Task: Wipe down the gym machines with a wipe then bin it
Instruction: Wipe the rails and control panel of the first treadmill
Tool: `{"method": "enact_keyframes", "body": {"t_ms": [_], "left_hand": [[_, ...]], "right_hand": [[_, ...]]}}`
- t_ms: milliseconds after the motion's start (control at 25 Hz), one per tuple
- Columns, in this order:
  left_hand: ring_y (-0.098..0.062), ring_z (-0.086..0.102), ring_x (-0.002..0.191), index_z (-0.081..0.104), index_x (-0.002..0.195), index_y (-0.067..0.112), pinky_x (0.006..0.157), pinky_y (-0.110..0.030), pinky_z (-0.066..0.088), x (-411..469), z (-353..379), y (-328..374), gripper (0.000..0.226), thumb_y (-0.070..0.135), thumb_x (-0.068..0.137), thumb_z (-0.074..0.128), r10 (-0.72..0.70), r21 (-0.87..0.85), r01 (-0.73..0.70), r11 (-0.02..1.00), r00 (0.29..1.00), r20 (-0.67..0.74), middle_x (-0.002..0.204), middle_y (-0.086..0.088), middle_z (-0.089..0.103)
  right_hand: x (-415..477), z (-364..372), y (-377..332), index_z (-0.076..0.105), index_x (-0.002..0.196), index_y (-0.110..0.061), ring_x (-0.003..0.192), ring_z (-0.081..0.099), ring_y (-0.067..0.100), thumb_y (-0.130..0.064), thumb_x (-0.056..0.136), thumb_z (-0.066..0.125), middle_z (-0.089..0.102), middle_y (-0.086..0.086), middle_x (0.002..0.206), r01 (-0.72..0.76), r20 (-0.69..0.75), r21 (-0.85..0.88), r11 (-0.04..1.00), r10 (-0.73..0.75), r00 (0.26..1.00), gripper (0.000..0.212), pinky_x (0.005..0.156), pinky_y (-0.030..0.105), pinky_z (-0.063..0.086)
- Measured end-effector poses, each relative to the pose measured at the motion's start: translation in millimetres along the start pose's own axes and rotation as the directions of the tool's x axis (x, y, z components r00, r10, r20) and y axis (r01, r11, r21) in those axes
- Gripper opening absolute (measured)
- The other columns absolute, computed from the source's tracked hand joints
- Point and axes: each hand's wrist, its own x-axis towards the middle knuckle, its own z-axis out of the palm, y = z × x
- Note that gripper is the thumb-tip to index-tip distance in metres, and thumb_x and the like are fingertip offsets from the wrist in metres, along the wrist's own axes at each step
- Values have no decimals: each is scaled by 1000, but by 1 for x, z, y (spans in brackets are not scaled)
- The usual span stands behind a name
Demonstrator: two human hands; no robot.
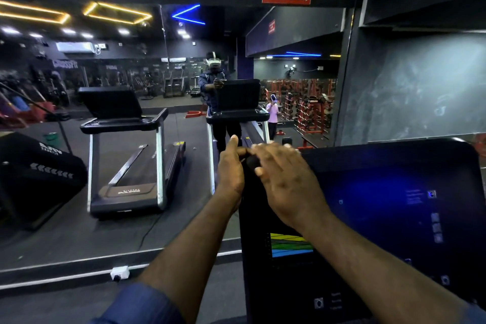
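Fingers of the right hand lie loosely spread over the top-left corner of the treadmill console. The left hand flanks that corner with its thumb raised, its other fingers hidden. A dark lump between the hands may be the wipe; I cannot tell. A stray palm on the lit screen could trigger it.

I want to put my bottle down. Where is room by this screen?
Floor left of the console, up to the mirror, is bare except a white socket. Crowded: the console's top corner, where left hand and right hand meet.
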Motion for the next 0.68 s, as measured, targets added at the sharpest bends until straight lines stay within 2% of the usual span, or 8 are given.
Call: {"method": "enact_keyframes", "body": {"t_ms": [120, 200, 280, 360, 440, 480, 600, 680], "left_hand": [[-26, 67, 81, 78, 75, 4, 93, -45, 54, -2, 4, 5, 68, 52, 107, 41, 68, 152, -66, 986, 998, -6, 86, -22, 76], [-24, 66, 80, 76, 79, 3, 95, -48, 52, 3, 2, 9, 66, 56, 103, 44, 110, 262, -106, 959, 994, -2, 87, -20, 75], [-30, 66, 84, 74, 81, 9, 97, -55, 51, 8, -1, 19, 66, 66, 93, 44, 119, 402, -142, 905, 990, 81, 87, -18, 73], [-31, 64, 89, 74, 81, 16, 97, -52, 49, 10, 4, 35, 54, 55, 101, 42, 124, 531, -224, 817, 968, 218, 90, -15, 72], [-36, 65, 105, 72, 101, 7, 101, -47, 45, 10, 20, 49, 49, 38, 113, 36, 97, 644, -307, 700, 935, 340, 107, -23, 72], [-39, 64, 113, 70, 106, 5, 103, -47, 44, 11, 27, 54, 52, 40, 114, 32, 63, 682, -322, 657, 925, 376, 115, -25, 71], [-43, 55, 129, 68, 124, 5, 114, -50, 39, 14, 39, 54, 75, 62, 109, 22, -69, 745, -286, 603, 911, 406, 134, -27, 64], [-43, 52, 133, 61, 139, 8, 115, -49, 37, 15, 42, 53, 70, 57, 111, 19, -126, 799, -304, 518, 897, 423, 142, -26, 59]], "right_hand": [[-6, -1, -6, 10, 166, -16, 160, 4, 19, -63, 107, 18, 12, 6, 173, -215, 68, -78, 974, 220, 973, 77, 131, 45, 5], [-9, 1, -21, -4, 165, -12, 160, -11, 18, -62, 107, 21, -7, 5, 174, -90, 123, -26, 996, 92, 988, 81, 130, 44, -1], [-11, -6, -13, -9, 165, -13, 159, -13, 11, -53, 108, 34, -8, 0, 174, 6, 144, 83, 997, -18, 989, 81, 131, 42, 4], [-14, -12, 5, -11, 165, -15, 158, -14, 8, -47, 109, 38, -10, -1, 174, -91, 114, 122, 988, 77, 991, 80, 131, 41, 5], [-19, -9, 0, -9, 164, -12, 159, -17, 18, -47, 110, 35, -18, 5, 172, -263, 68, 100, 960, 257, 964, 79, 130, 44, 0], [-22, -4, -8, -6, 164, -9, 159, -17, 22, -47, 110, 34, -19, 8, 172, -285, 64, 98, 953, 280, 958, 78, 130, 45, -1], [-33, -1, -5, 10, 164, -5, 160, -8, 22, -40, 111, 34, -3, 12, 173, -79, 94, 130, 988, 67, 993, 68, 131, 42, 2], [-33, -10, 21, 17, 164, -8, 161, -1, 17, -29, 112, 31, 7, 9, 173, 18, 90, 118, 993, -28, 996, 58, 131, 39, 6]]}}
